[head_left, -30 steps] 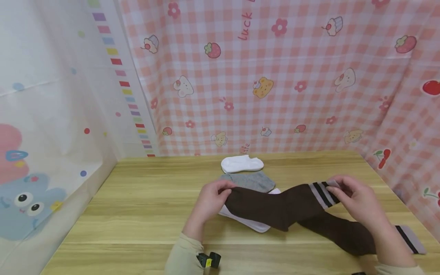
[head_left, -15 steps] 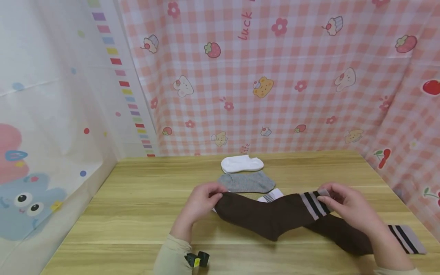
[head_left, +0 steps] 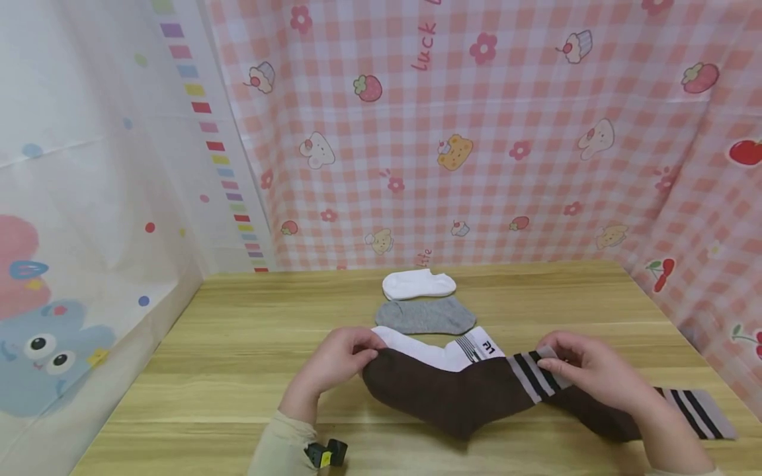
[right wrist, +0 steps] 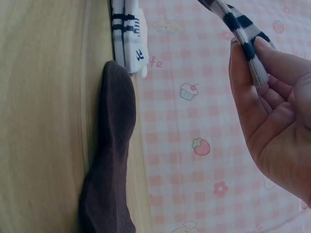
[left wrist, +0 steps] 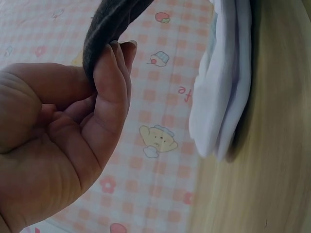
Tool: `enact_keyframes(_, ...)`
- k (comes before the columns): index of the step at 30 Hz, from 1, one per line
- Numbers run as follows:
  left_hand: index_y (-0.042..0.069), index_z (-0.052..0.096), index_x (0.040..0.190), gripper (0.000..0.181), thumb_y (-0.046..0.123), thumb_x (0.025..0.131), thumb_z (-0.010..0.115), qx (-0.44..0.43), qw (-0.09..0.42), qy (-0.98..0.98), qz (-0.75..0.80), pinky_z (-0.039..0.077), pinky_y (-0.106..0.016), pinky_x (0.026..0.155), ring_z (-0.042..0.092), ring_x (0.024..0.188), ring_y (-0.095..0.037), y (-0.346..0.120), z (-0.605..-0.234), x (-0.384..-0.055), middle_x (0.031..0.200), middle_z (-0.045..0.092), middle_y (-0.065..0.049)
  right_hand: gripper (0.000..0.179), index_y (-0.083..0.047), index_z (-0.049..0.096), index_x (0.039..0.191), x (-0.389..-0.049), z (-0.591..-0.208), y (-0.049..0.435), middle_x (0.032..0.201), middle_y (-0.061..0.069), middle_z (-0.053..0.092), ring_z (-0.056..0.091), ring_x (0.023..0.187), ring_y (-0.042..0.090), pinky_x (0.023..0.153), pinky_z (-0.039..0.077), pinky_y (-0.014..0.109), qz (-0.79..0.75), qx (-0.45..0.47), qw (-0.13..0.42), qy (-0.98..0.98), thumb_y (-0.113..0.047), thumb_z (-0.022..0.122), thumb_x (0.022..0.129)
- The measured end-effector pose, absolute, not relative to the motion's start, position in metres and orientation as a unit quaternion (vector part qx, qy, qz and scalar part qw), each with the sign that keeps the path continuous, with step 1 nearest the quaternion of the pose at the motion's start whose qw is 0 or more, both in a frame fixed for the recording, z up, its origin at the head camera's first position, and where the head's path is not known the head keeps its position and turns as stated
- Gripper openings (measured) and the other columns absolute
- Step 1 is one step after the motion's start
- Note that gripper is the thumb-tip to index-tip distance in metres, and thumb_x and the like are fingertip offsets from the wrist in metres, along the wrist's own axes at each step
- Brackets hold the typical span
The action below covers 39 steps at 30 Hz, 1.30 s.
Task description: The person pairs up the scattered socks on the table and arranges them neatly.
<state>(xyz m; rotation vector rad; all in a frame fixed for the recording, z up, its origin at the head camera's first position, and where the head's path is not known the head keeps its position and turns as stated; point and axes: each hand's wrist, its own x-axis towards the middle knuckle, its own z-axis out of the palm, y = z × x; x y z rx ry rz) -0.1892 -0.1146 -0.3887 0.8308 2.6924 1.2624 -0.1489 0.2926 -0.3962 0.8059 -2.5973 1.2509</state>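
A dark brown sock [head_left: 428, 390] with a grey-and-black striped cuff is stretched between both hands, raised off the table. My left hand [head_left: 342, 360] pinches its toe end between thumb and fingers; the left wrist view shows that toe [left wrist: 99, 39] in the grip. At the other end, my right hand [head_left: 586, 370] pinches the striped cuff [right wrist: 245, 43]. Behind the held sock lies a white sock [head_left: 411, 347] with black stripes and lettering near its cuff, partly covered in the head view. A second brown sock [head_left: 601, 416] lies on the right, partly hidden under the right hand and forearm.
Farther back on the wooden table [head_left: 238, 344] lie a grey sock [head_left: 425, 316] and a white low-cut sock [head_left: 419, 284], one behind the other. A pink checked cloth [head_left: 369, 185] hangs at the back, and a pale printed cloth [head_left: 107, 198] at the left.
Both hands have moved left and toward the front edge, carrying the brown sock. More of the white sock and the grey sock behind it shows now.
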Motion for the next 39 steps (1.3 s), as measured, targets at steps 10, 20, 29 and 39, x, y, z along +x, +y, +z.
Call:
enact_keyframes(10,0.002,0.072,0.095,0.013,-0.005,0.092,0.061,0.273,0.075,0.851,0.442,0.049,-0.023,0.062,0.056,0.070,-0.006,-0.120,-0.389,-0.180,0.083,0.068,-0.001,0.017,-0.014,0.064,0.097,-0.144,-0.399,0.289,0.087,-0.009,0.062,0.054,0.073,0.003,0.057,0.046,0.024,0.423,0.300,0.043,-0.854,0.001,0.068,0.090)
enact_keyframes(20,0.002,0.071,0.095,0.012,-0.005,0.091,0.062,0.281,0.093,0.858,0.420,0.049,-0.023,0.068,0.056,0.075,-0.004,-0.123,-0.398,-0.175,0.083,0.068,0.001,0.015,-0.014,0.063,0.100,-0.141,-0.401,0.287,0.080,-0.014,0.055,0.050,0.068,0.001,0.054,0.044,0.025,0.419,0.308,0.015,-0.854,-0.003,0.068,0.092)
enact_keyframes(29,0.005,0.073,0.094,0.013,-0.003,0.089,0.064,0.289,0.082,0.871,0.389,0.048,-0.025,0.073,0.056,0.078,-0.004,-0.124,-0.407,-0.173,0.083,0.069,0.004,0.018,-0.016,0.061,0.101,-0.142,-0.409,0.288,0.076,-0.016,0.048,0.046,0.065,-0.001,0.050,0.041,0.025,0.427,0.328,0.000,-0.843,-0.002,0.067,0.092)
enact_keyframes(39,0.004,0.073,0.091,0.014,-0.006,0.087,0.065,0.300,0.072,0.878,0.367,0.049,-0.027,0.074,0.058,0.079,-0.007,-0.121,-0.413,-0.175,0.083,0.071,0.002,0.013,-0.015,0.061,0.100,-0.146,-0.415,0.288,0.075,-0.018,0.046,0.045,0.064,-0.002,0.051,0.041,0.023,0.402,0.325,-0.013,-0.856,-0.007,0.069,0.092)
